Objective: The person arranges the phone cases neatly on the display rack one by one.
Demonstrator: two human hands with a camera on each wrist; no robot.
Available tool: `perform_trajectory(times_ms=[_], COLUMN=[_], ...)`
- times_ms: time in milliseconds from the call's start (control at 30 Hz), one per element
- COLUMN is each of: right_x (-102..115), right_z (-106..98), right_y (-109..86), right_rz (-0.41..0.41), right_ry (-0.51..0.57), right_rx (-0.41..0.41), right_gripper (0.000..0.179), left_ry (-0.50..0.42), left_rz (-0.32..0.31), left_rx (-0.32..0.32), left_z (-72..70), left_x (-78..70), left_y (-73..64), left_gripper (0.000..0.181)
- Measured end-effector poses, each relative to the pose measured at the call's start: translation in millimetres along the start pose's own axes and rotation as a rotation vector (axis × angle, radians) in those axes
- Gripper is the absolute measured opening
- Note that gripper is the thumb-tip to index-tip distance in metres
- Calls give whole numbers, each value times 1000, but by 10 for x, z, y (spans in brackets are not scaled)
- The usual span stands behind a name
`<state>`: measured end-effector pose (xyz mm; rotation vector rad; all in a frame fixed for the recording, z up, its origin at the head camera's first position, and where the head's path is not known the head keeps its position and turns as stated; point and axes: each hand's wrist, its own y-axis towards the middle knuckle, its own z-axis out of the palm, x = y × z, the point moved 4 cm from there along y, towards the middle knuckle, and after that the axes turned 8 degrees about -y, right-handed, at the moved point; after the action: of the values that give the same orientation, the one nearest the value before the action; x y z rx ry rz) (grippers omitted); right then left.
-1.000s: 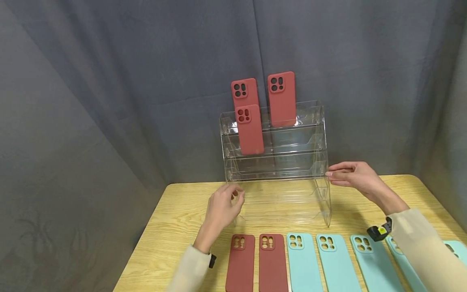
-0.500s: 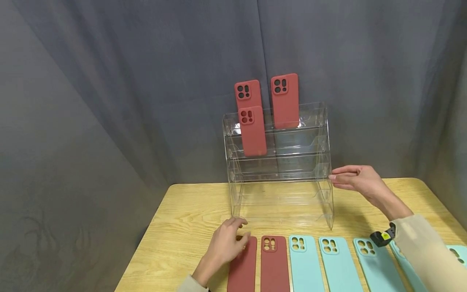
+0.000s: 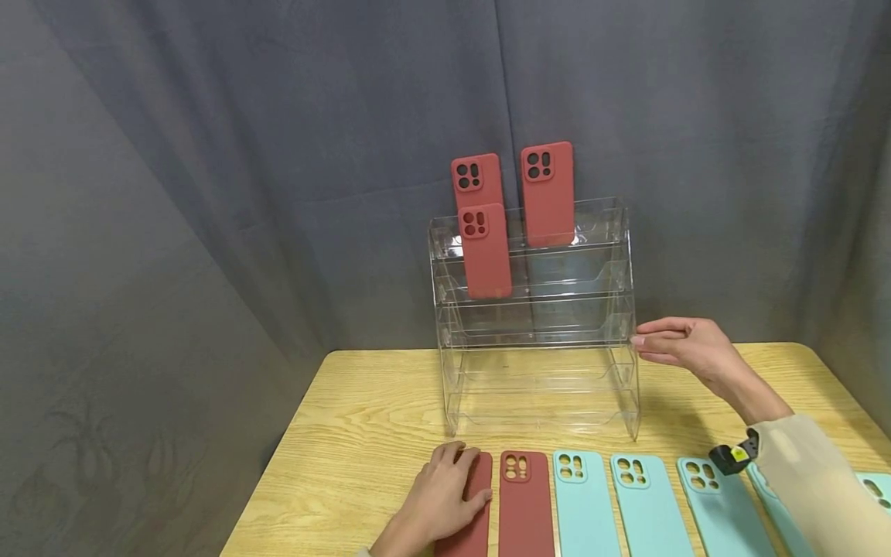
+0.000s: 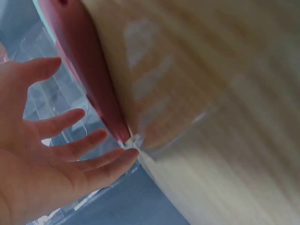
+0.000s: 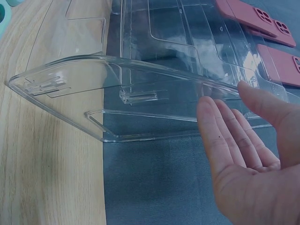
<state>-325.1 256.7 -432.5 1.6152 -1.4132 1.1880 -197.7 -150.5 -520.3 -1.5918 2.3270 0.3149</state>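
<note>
So, the leftmost red phone case [image 3: 481, 476] lies before the clear tiered rack [image 3: 578, 296], your left hand [image 3: 442, 495] over it, fingers apart. Three racked cases [image 3: 487, 255] look done; another red case [image 3: 526, 507] and five visible mint cases [image 3: 588, 507] remain out front. Your right hand [image 3: 696, 348] is beside the rack, fingers extended.

Red cases [image 3: 527, 510], mint cases [image 3: 587, 510] (yellow, wood-grained table [image 3: 362, 441])

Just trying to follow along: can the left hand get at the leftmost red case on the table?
Most likely yes: the left hand is over part of that red case, with nothing visible in between.
</note>
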Motion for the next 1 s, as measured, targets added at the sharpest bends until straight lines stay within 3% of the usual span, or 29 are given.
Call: perform_trajectory(times_ms=[200,500,767,1000], right_x=[13,5,5,-12], right_z=[9,9,18,22], right_y=[-2,-9,-12,-1], right_rz=[2,2,8,10], right_ry=[-17,-11,-4,-20], right_rx=[-5,-9,-11,-11], right_gripper=[67,67,69,67], left_ry=[23,135,86,108], left_rz=[-16,-63,-98,-83], left_rx=[80,173,145,67], left_z=[69,62,74,64], left_x=[-32,-123,-158,-140], left_y=[-34,-4,42,90], left_gripper=[70,79,76,79])
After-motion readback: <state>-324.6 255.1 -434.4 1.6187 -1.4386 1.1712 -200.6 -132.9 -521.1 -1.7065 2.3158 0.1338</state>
